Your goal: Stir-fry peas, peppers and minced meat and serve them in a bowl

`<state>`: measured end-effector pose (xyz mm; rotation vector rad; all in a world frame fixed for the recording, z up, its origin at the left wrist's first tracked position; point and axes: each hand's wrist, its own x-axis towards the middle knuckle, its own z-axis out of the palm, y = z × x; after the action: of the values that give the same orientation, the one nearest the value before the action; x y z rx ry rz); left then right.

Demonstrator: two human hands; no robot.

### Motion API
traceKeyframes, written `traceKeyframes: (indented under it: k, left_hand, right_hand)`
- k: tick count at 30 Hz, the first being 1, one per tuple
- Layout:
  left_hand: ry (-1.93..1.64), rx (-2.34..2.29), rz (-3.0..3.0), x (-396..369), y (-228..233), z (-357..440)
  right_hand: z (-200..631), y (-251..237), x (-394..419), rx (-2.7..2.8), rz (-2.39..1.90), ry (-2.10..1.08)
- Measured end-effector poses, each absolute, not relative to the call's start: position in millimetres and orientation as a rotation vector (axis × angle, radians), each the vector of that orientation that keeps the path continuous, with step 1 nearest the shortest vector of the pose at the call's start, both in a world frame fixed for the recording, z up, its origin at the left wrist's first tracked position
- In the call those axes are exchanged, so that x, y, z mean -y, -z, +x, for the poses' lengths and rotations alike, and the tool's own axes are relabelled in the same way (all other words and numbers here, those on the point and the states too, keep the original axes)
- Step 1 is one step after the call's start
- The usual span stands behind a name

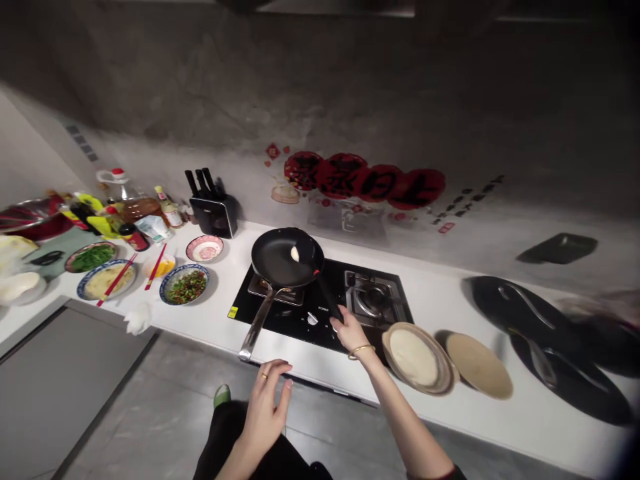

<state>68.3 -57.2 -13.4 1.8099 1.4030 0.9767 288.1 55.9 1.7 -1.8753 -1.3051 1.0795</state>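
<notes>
My right hand [349, 329] is closed around the long black handle of a spatula [327, 297]. The dark head of the spatula lies over a black frying pan [277, 257] and is hard to tell from it. By that head shows a small white lump [295, 254] whose kind I cannot make out. The pan rests on the left burner, its metal handle [257, 327] pointing at me. My left hand [267, 403] hangs below the handle's end, in front of the counter edge. Its fingers are apart and hold nothing.
Right of the stove [287, 313] stand a clay pot [415, 360] of pale contents and its lid [480, 367]. Black pan lids [570, 377] lie farther right. Leftward are a bowl of chopped peppers [186, 285], other dishes with red chopsticks, a knife block [215, 215] and bottles.
</notes>
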Motion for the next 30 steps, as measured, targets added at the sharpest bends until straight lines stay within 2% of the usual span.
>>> traceKeyframes:
  k: [6, 11, 16, 22, 30]
  left_hand:
    - [-1.028, -1.404, 1.784, 47, 15, 45]
    - [-1.053, -1.389, 1.78, 42, 13, 36]
    - [-1.081, -1.39, 1.762, 45, 10, 33]
    - [-1.164, -1.456, 1.692, 61, 8, 21]
    - [-1.236, -1.569, 1.565, 78, 12, -33]
  right_hand:
    - [263, 6, -65, 1.859, -2.268, -0.552]
    - [260, 13, -57, 1.841, -2.253, -0.485]
    - [259, 27, -45, 1.377, -1.971, -0.818]
    - [245, 13, -32, 0.591, -1.264, -1.645]
    - [218, -9, -13, 0.284, -0.826, -1.906]
